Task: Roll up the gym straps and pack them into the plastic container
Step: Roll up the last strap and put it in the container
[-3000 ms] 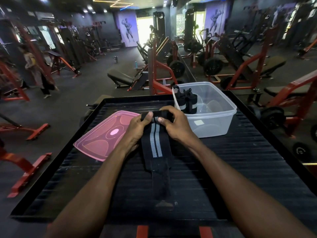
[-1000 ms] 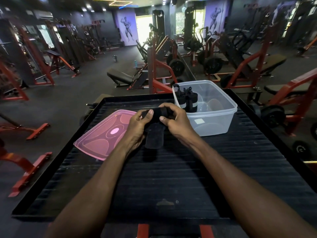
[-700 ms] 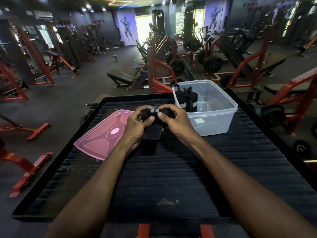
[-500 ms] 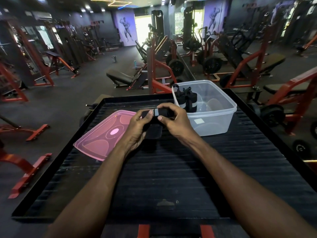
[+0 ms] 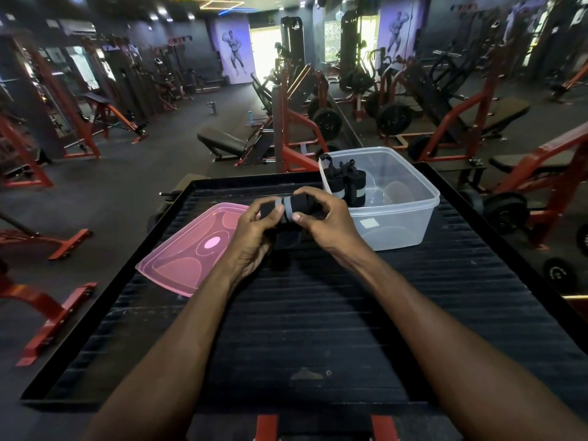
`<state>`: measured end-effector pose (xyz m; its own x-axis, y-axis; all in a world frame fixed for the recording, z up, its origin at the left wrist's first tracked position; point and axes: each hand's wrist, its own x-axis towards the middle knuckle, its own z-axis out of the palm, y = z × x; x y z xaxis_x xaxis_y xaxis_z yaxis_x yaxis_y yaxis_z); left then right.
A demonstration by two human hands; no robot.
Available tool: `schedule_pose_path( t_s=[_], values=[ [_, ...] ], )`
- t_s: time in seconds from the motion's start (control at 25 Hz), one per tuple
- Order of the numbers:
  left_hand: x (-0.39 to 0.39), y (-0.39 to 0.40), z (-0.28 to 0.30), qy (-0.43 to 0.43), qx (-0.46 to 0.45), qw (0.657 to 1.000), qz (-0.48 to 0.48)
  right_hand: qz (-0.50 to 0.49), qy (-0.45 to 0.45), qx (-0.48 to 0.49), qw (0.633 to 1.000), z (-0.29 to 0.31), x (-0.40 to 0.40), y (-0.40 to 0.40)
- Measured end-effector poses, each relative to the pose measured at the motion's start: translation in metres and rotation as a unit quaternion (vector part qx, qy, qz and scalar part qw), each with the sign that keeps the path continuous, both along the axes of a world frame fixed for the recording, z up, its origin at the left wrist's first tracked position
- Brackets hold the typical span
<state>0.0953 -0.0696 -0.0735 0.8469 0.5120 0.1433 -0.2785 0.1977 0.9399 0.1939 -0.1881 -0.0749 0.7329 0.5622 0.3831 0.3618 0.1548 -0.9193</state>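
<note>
A black gym strap (image 5: 290, 209) with grey stripes is wound into a tight roll and held just above the black ribbed platform (image 5: 318, 313). My left hand (image 5: 254, 230) grips its left end and my right hand (image 5: 327, 221) grips its right end. A short loose tail of the strap hangs below the roll between my hands. Right behind my right hand stands the clear plastic container (image 5: 397, 218), open, with rolled black straps (image 5: 348, 183) standing in its left part.
The pink translucent lid (image 5: 194, 249) lies flat on the platform to the left of my hands. The platform has a raised black rim. Red and black gym machines, benches and weight plates fill the floor beyond and to both sides.
The strap lay flat and long on the platform three seconds ago. My hands have rolled it up; only a short tail now hangs loose. A person at the far left has left the view.
</note>
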Motion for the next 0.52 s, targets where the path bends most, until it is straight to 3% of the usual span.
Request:
schedule_pose_path(
  t_s=[0.12, 0.24, 0.52],
  values=[
    [0.0044, 0.0034, -0.0028, 0.037, -0.007, 0.999, 0.023, -0.001, -0.022, -0.018, 1.0, -0.0022, -0.001, 0.0008],
    [0.0044, 0.0051, -0.0043, 0.015, 0.016, 0.998, 0.054, 0.006, -0.031, -0.006, 0.999, -0.0021, -0.0027, 0.0025],
    [-0.0002, 0.0068, -0.0043, -0.02, 0.081, 0.996, 0.045, -0.003, 0.055, -0.047, 0.997, -0.0014, -0.0044, 0.0046]
  ],
)
